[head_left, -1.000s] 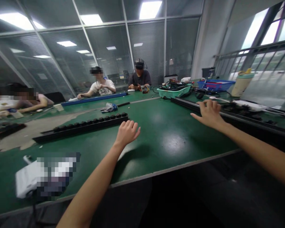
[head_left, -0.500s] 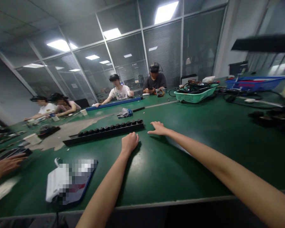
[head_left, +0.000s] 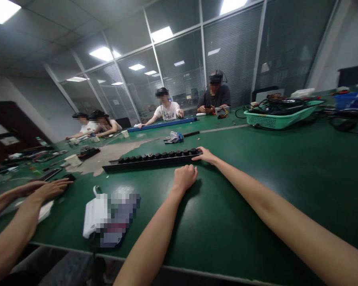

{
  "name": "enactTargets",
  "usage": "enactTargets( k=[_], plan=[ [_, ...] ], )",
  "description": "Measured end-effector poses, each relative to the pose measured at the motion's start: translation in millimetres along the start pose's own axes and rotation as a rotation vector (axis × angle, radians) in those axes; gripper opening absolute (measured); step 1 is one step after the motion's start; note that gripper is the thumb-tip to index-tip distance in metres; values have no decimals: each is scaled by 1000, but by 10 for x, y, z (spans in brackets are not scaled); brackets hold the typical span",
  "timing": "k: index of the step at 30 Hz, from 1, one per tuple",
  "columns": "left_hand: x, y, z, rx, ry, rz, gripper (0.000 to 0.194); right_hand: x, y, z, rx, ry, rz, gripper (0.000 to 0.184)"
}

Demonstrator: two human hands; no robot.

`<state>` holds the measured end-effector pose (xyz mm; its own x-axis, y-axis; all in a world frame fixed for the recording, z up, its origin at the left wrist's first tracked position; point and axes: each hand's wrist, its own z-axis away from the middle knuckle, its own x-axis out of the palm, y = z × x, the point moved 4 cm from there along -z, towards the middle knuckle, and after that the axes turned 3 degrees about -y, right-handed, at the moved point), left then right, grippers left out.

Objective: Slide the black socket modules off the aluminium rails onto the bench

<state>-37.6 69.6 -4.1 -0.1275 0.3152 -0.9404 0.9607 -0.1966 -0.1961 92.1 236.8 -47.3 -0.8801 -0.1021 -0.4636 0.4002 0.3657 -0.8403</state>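
Note:
A long black bar [head_left: 152, 163] with a row of round black pieces along its top lies on the green table. My right hand [head_left: 207, 155] is closed on its right end, thumb at the near side and fingers over the top. My left hand [head_left: 185, 177] rests on the table just in front of that end, apart from the bar. Its fingers are curled into a fist, and I cannot see whether anything is inside.
A phone-like slab [head_left: 121, 220] with a white device [head_left: 95, 216] lies at the near left, beside a co-worker's hands [head_left: 52, 188]. Beyond the bar are a grey-blue cloth bundle [head_left: 174, 137] and a green basket [head_left: 282, 118] of cables. Several people sit at the far side.
My right hand has gone from open beside the bar to closed on its right end. My left hand stays curled. The view has turned left, showing more of the co-worker's arms.

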Motion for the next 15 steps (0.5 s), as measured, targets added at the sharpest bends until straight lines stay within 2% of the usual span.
enactTargets(
  k=[3, 7, 10, 15],
  plan=[
    [-4, -49, 53, 36, 5, -3, 46, -80, 14, 121, 34, -2, 55, 71],
    [-41, -192, 125, 13, 49, -16, 48, -274, -30, 407, 56, -11, 143, 71],
    [-96, -213, 163, 22, 96, -18, 47, -464, -99, 729, 48, -40, 205, 70],
    [-234, -104, 229, 90, 181, -8, 50, -837, -219, 1419, -12, -119, 306, 69]
  ],
)
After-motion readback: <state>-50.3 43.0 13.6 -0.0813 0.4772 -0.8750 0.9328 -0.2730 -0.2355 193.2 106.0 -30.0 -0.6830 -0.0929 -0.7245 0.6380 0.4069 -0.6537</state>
